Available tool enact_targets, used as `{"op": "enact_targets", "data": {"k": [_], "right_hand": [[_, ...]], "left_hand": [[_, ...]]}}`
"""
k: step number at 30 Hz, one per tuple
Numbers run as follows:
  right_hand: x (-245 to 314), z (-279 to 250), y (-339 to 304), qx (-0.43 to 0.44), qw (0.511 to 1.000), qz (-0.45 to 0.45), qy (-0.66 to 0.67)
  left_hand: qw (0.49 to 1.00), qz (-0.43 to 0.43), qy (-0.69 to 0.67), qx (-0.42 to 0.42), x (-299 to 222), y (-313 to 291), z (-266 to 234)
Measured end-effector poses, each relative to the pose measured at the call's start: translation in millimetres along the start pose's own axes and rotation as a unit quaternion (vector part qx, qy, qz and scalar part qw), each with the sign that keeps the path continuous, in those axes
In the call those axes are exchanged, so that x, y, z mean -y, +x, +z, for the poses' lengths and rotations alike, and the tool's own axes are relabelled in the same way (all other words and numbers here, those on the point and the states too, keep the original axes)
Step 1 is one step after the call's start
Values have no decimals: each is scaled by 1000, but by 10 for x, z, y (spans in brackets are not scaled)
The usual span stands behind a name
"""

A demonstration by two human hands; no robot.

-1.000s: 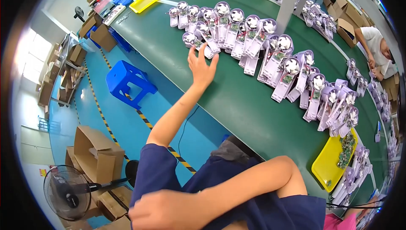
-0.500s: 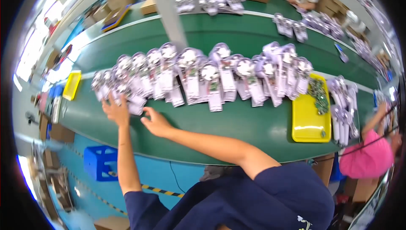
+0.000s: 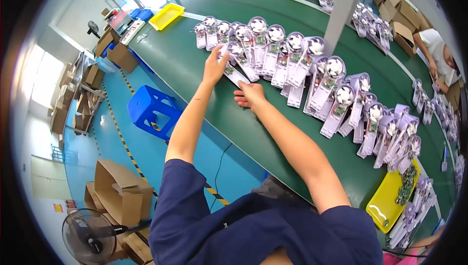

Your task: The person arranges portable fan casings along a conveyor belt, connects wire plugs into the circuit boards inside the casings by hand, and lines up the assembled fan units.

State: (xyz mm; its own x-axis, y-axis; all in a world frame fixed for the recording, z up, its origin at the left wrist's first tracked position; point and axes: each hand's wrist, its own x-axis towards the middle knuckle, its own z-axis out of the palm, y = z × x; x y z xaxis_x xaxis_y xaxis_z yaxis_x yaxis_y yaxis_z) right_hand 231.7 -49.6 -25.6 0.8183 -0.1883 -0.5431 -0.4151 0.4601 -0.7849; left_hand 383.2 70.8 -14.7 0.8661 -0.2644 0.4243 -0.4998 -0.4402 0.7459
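A long row of pale purple handheld fan parts (image 3: pixel 312 77) with round white fan heads lies overlapping on the green work table (image 3: pixel 195 65). My left hand (image 3: pixel 215 66) reaches to the left end of the row, fingers on one purple piece (image 3: pixel 235 72) that lies slanted. Just below it, my right hand (image 3: pixel 250 96) rests flat on the table with its fingertips at the lower end of that same piece. Neither hand has lifted anything.
A yellow tray (image 3: pixel 387 206) of small dark parts sits at the table's near right end; another yellow tray (image 3: pixel 166 16) lies far left. A blue plastic stool (image 3: pixel 151 109), cardboard boxes (image 3: pixel 117 192) and a floor fan (image 3: pixel 87 238) stand on the blue floor. Another person (image 3: pixel 438 55) works far right.
The view swung back toward the row's left end. Both hands stay at that end, now closer together on one slanted purple piece.
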Motion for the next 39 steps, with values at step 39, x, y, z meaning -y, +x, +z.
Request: {"op": "enact_targets", "data": {"k": [39], "right_hand": [[-1176, -1752, -3686, -302, 941, -84, -130]], "left_hand": [[830, 307, -185, 427, -2547, -2493, 1196]]}}
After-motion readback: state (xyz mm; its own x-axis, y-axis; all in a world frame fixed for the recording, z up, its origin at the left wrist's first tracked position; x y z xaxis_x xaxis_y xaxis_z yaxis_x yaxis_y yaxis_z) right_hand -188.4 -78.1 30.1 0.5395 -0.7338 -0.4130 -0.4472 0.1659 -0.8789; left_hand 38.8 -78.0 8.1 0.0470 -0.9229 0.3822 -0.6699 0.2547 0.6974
